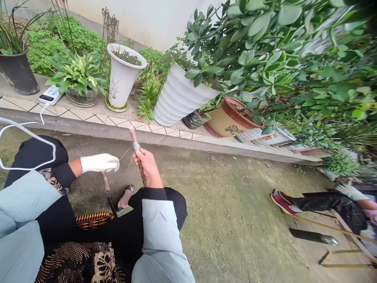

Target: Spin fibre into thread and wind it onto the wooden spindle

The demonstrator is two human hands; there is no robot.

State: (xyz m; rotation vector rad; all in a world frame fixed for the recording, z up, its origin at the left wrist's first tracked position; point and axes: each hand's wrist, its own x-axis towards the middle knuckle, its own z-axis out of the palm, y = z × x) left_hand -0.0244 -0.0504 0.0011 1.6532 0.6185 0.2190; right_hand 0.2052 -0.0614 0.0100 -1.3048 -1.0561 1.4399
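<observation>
My right hand [150, 167], bare, is wrapped round a brown wooden stick [133, 135] that stands nearly upright, its pale cut end on top. Just above my fingers, silvery wire [136, 146] is wound in several turns round the stick. From that winding a thin strand of wire [125, 153] runs left to my left hand [100, 162], which wears a white glove and is closed on the strand. Behind the glove, a short brown piece like another stick [105, 183] shows low down; the glove hides its upper part.
Ahead runs a low tiled ledge [165, 130] with potted plants, including a white flared pot [125, 74] and a ribbed white pot [182, 96]. A white device [50, 95] with a cable [44, 114] sits there. At right is another person in red shoes [284, 202]. Below me is a woven seat [94, 220].
</observation>
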